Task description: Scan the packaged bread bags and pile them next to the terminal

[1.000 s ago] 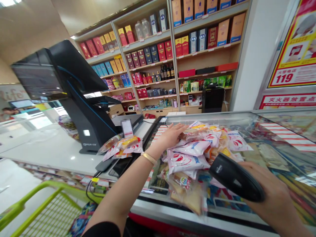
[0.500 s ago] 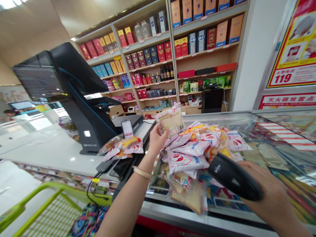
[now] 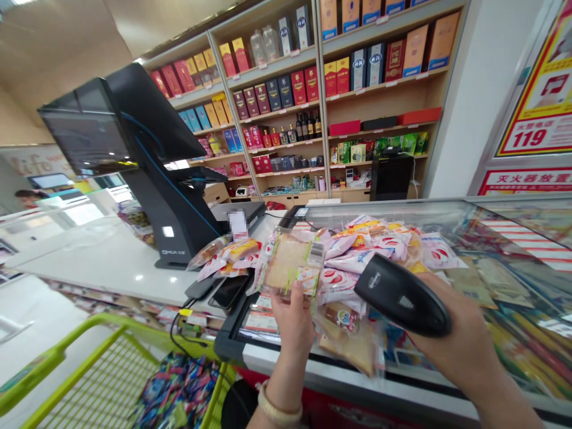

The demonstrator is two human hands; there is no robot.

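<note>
The handle of the scanner point(image 3: 402, 295) is covered by the right hand point(image 3: 465, 333). The green cart point(image 3: 54, 356) is cut off by the left and bottom edges, the poster point(image 3: 538, 122) by the right. The white slip point(image 3: 238, 225) (partly pixelated) cannot be read.

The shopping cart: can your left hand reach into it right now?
Probably not right away: the left hand is holding a wrapped bread pack. Otherwise the way to the green cart looks mostly open.
</note>
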